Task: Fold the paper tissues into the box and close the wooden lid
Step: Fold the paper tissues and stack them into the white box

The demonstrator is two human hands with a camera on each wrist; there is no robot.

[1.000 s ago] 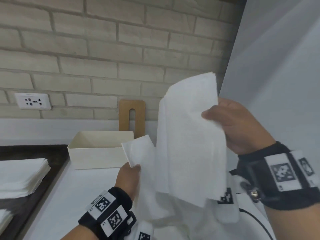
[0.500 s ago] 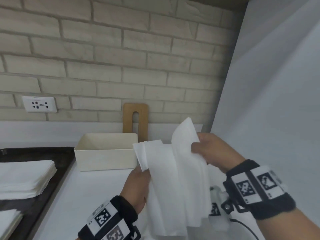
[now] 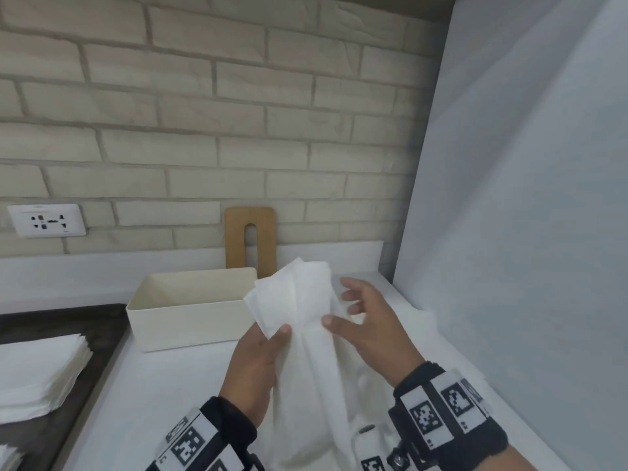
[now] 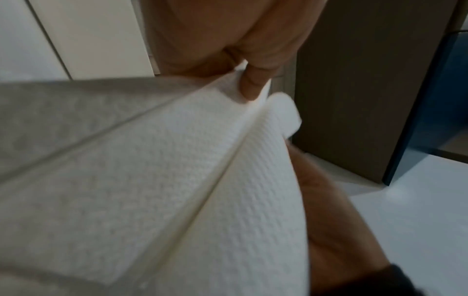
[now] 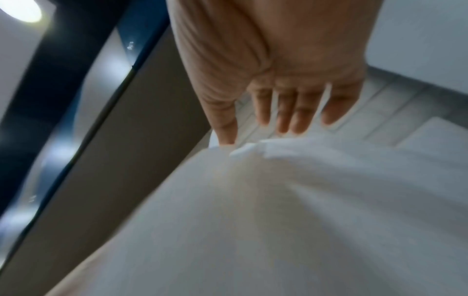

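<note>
My left hand (image 3: pixel 272 339) pinches a white paper tissue (image 3: pixel 299 300) near its top, over the white counter. The sheet hangs down in long folds between both wrists. In the left wrist view a fingertip (image 4: pixel 252 86) presses into the tissue (image 4: pixel 177 180) at its crease. My right hand (image 3: pixel 350 305) is beside the tissue with fingers spread, and only the thumb touches the sheet. The right wrist view shows its straight fingers (image 5: pixel 286 114) above the tissue (image 5: pixel 303 200). The cream box (image 3: pixel 190 311) stands open just left of the hands. The wooden lid (image 3: pixel 234 239) leans upright on the brick wall behind it.
A stack of folded tissues (image 3: pixel 37 372) lies on a dark tray (image 3: pixel 102 338) at the left, with another stack (image 3: pixel 8 457) at the bottom left corner. More white tissue (image 3: pixel 428 331) lies on the counter under my right hand. A grey panel (image 3: pixel 526 232) walls off the right side.
Both hands came down from chest height toward the counter and the tissue was gathered narrower. My right hand released its pinch on the top edge and opened its fingers.
</note>
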